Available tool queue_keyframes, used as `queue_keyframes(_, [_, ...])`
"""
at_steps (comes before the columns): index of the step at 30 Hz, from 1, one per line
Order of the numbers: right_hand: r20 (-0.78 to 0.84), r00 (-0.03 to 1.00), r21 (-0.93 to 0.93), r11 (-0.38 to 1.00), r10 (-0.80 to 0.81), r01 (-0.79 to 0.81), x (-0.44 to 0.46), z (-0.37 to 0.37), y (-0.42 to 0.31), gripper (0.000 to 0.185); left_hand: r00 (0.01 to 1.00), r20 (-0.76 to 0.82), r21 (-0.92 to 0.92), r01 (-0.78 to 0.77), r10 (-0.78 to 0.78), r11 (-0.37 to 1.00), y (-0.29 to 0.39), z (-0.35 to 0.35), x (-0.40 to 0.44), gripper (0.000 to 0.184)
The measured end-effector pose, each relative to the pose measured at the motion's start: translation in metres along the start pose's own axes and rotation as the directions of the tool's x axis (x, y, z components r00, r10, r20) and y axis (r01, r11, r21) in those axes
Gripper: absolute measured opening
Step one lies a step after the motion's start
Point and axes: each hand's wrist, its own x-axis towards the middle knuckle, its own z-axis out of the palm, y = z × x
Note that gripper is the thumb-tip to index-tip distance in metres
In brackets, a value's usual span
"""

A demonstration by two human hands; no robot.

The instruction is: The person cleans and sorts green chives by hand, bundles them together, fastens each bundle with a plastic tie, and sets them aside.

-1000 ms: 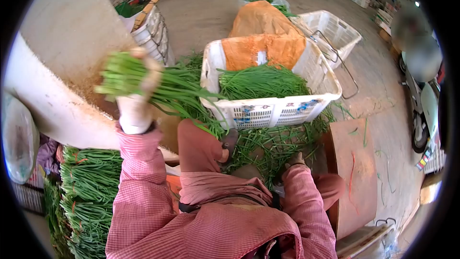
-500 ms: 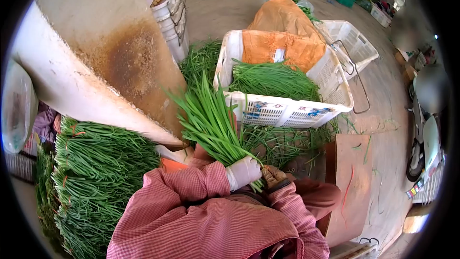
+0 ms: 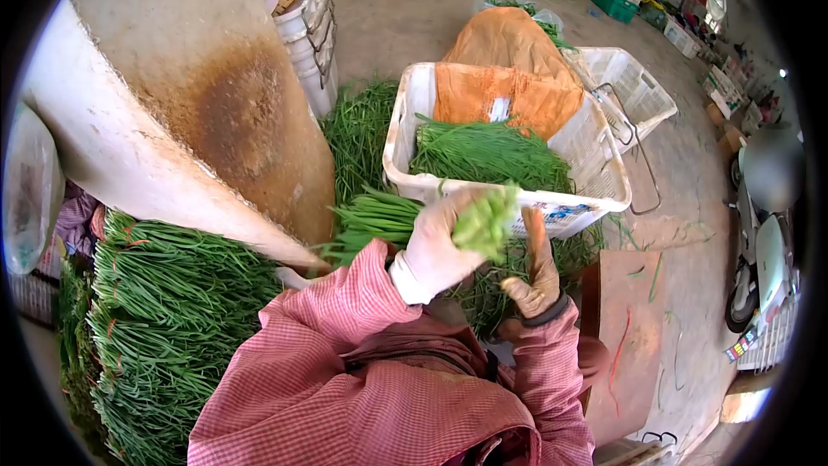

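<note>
A bunch of garlic chives (image 3: 375, 223) lies nearly level in front of my body, its pale cut ends (image 3: 487, 223) pointing right and its green leaves pointing left. My left hand (image 3: 442, 246), in a white glove, is wrapped round it near those ends. Just right of the cut ends is my right hand (image 3: 536, 274), in a stained brownish glove, apart from the bunch with fingers stretched and thumb spread. Beyond both hands stands a white plastic crate (image 3: 617, 185) with an orange cloth (image 3: 509, 95) over its far side and loose chives (image 3: 492, 155) inside.
Tied chives (image 3: 181, 328) are stacked high at my left. A stained slanted slab (image 3: 250, 121) rises beside them. Loose greens (image 3: 362, 121) lie on the floor. At my right is a brown board (image 3: 630, 328) with a red strip (image 3: 621, 354); a scooter (image 3: 763, 250) stands farther right.
My left hand has lifted and swung the bunch from upright-slanting to nearly level, cut ends to the right. My right hand has come off the stems and opened.
</note>
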Motion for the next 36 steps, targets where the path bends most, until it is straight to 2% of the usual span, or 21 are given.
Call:
queue_keyframes(1, [0.063,0.985,-0.093,0.982,-0.158,0.164,0.023,0.010,-0.040,0.107,0.939,-0.055,0.420,-0.286,0.339,0.861,0.004,0.005,0.011,0.043])
queue_keyframes(3, [0.128,0.971,-0.234,0.946,-0.200,0.225,0.043,0.034,-0.056,0.113,0.963,-0.240,0.045,-0.114,0.121,0.993,0.031,0.021,0.016,0.055])
queue_keyframes(7, [0.148,0.989,-0.274,0.962,0.022,0.020,0.044,0.040,-0.046,0.111,0.978,-0.207,-0.491,-0.068,-0.041,0.869,0.021,-0.015,0.017,0.050])
queue_keyframes(8, [0.179,0.982,-0.315,0.949,0.065,-0.006,0.040,0.039,-0.042,0.108,0.981,-0.190,-0.518,-0.070,-0.034,0.852,0.018,-0.021,0.014,0.048])
queue_keyframes(9, [0.174,0.978,-0.342,0.938,0.114,-0.049,0.037,0.040,-0.047,0.091,0.983,-0.184,-0.579,-0.083,-0.031,0.811,0.013,-0.025,0.013,0.048])
queue_keyframes(11, [0.230,0.972,-0.563,0.808,-0.047,0.172,0.046,0.046,-0.024,0.073,0.968,-0.247,-0.639,-0.124,-0.050,0.759,0.011,-0.035,0.008,0.048])
queue_keyframes(12, [0.177,0.980,-0.627,0.778,0.093,0.040,0.059,0.053,-0.062,0.051,0.964,-0.266,-0.645,-0.168,-0.013,0.745,0.014,-0.044,0.007,0.049])
queue_keyframes(13, [0.203,0.976,-0.618,0.783,0.078,0.066,0.075,0.063,-0.073,0.051,0.949,-0.314,-0.601,-0.227,0.035,0.766,0.020,-0.053,0.004,0.048])
queue_keyframes(16, [0.376,0.926,-0.703,0.637,-0.045,0.316,0.118,0.106,-0.093,0.035,0.920,-0.298,-0.581,-0.386,0.253,0.717,0.047,-0.084,-0.003,0.051])
queue_keyframes(19, [0.519,0.850,-0.699,0.527,-0.091,0.483,0.158,0.177,-0.076,0.038,0.779,-0.487,-0.335,-0.584,0.395,0.739,0.062,-0.113,-0.015,0.048])
queue_keyframes(21, [0.591,0.805,-0.737,0.368,-0.056,0.567,0.163,0.217,-0.063,0.044,0.714,-0.593,-0.321,-0.635,0.374,0.703,0.069,-0.144,-0.025,0.045])
queue_keyframes(23, [0.669,0.729,-0.672,0.537,0.144,0.510,0.154,0.210,-0.077,0.073,0.723,-0.613,-0.273,-0.573,0.319,0.773,0.066,-0.152,-0.038,0.044])
queue_keyframes(25, [0.700,0.712,-0.546,0.677,0.045,0.494,0.138,0.183,-0.064,0.090,0.809,-0.529,-0.309,-0.463,0.254,0.831,0.054,-0.159,-0.047,0.046])
queue_keyframes(26, [0.645,0.752,-0.573,0.736,0.133,0.361,0.135,0.167,-0.081,0.084,0.832,-0.532,-0.339,-0.382,0.160,0.859,0.053,-0.149,-0.047,0.047])
queue_keyframes(27, [0.503,0.864,-0.353,0.908,-0.020,0.227,0.131,0.153,-0.076,0.067,0.858,-0.503,-0.301,-0.287,0.105,0.909,0.049,-0.141,-0.046,0.049])
queue_keyframes(29, [0.233,0.955,-0.404,0.874,-0.185,0.268,0.127,0.127,-0.084,0.053,0.910,-0.410,-0.277,-0.070,-0.052,0.958,0.029,-0.126,-0.039,0.052])
queue_keyframes(30, [0.175,0.971,-0.447,0.865,-0.165,0.228,0.127,0.119,-0.083,0.047,0.914,-0.385,-0.230,0.039,-0.128,0.972,0.028,-0.108,-0.036,0.055])
queue_keyframes(31, [0.120,0.983,-0.493,0.852,-0.136,0.178,0.124,0.114,-0.071,0.036,0.961,-0.262,-0.255,0.025,-0.094,0.967,0.002,-0.112,-0.032,0.055])
queue_keyframes(33, [0.115,0.988,-0.129,0.988,0.105,-0.090,0.118,0.097,-0.049,0.027,0.918,-0.282,-0.316,0.184,-0.277,0.931,-0.009,-0.091,-0.029,0.054])
queue_keyframes(35, [0.033,0.906,0.163,0.892,0.422,-0.422,0.108,0.080,-0.048,0.024,0.920,-0.202,-0.389,0.240,-0.337,0.889,-0.015,-0.085,-0.021,0.054])
queue_keyframes(36, [-0.002,0.954,0.322,0.904,0.298,-0.282,0.106,0.074,-0.042,0.027,0.911,-0.139,-0.457,0.288,-0.388,0.842,-0.017,-0.084,-0.021,0.054])
